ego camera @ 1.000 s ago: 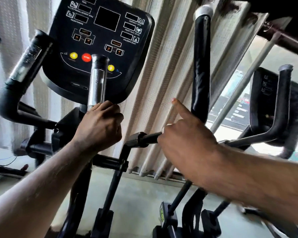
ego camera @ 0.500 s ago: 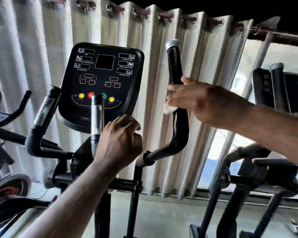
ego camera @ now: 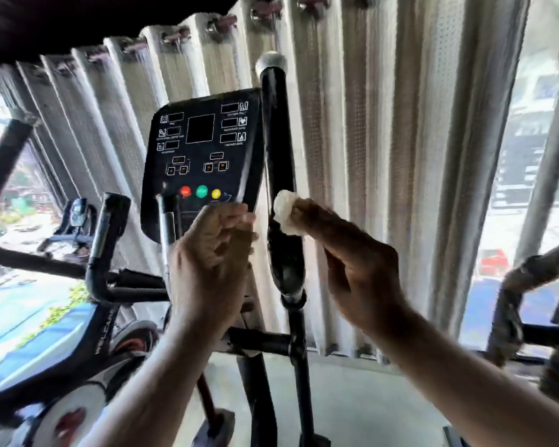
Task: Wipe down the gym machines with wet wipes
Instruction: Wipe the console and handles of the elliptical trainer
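Right hand [ego camera: 352, 262] holding wipe [ego camera: 284, 214] against black handlebar [ego camera: 276, 140], left hand [ego camera: 210, 262] before console [ego camera: 200, 150]

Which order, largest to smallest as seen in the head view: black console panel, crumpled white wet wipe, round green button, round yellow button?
1. black console panel
2. crumpled white wet wipe, nearer the camera
3. round green button and round yellow button: near alike, blurred, so unranked
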